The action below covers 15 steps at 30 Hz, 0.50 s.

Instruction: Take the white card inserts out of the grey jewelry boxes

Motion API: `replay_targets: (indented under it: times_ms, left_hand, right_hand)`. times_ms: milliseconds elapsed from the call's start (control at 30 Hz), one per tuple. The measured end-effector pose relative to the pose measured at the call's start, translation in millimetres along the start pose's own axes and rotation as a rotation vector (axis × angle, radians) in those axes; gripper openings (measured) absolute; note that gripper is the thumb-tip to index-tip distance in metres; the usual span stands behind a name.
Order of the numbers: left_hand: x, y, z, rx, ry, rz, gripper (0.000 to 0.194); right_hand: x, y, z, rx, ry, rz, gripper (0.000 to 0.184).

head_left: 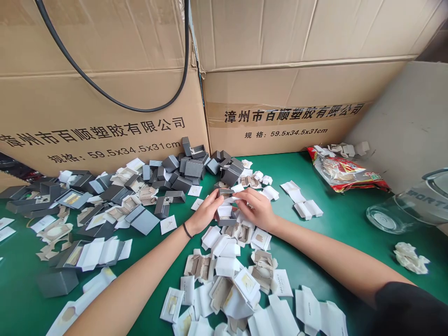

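A small dark grey box [227, 220] with its lid raised and white lining inside is held in the middle of the table. My left hand [206, 213], with a dark band at the wrist, grips the lid side of this box from the left. From the right, my right hand [258, 209] pinches a white paper piece [231, 200] at the box's opening; its fingertips are partly hidden. Right below both hands begins a heap of folded white paper inserts [226, 247], some showing brown undersides. More dark grey boxes [193, 169] are piled just beyond my left hand.
Open grey boxes and torn inserts spread over the left of the green table [336, 261]. Large cardboard cartons [287, 93] stand behind, with a black cable [140, 110] hanging in front. At right are a red plastic food bag [346, 170], a clear jar [402, 210] and crumpled paper [411, 257].
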<state>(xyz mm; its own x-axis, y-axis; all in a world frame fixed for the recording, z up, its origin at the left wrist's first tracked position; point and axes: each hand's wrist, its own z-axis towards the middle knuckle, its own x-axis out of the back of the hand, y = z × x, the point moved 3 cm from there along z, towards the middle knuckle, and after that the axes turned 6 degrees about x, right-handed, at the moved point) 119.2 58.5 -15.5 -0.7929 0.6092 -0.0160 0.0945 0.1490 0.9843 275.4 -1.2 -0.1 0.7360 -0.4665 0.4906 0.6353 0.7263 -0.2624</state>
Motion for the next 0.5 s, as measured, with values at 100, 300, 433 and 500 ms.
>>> replay_targets:
  times_ms: [100,300,433,500]
  left_hand:
    - [-1.2,1.9,-1.1,-0.027,-0.061,0.051,0.046]
    - [-2.0,6.2,-2.7,-0.073,-0.076,0.189,0.051]
    - [-3.1,7.8,-3.2,-0.107,-0.086,0.199,0.050]
    - [-3.3,6.5,-3.4,-0.110,-0.094,0.186,0.051]
  right_hand:
    - [1.5,-0.4,0.7,-0.010,0.040,0.025,0.020]
    - [2.4,0.8,1.0,-0.054,0.067,0.048,0.019]
    - [2.9,-0.8,0.3,-0.053,0.086,0.064,0.017]
    - [2.6,-1.2,-0.3,-0.057,0.089,0.075,0.017]
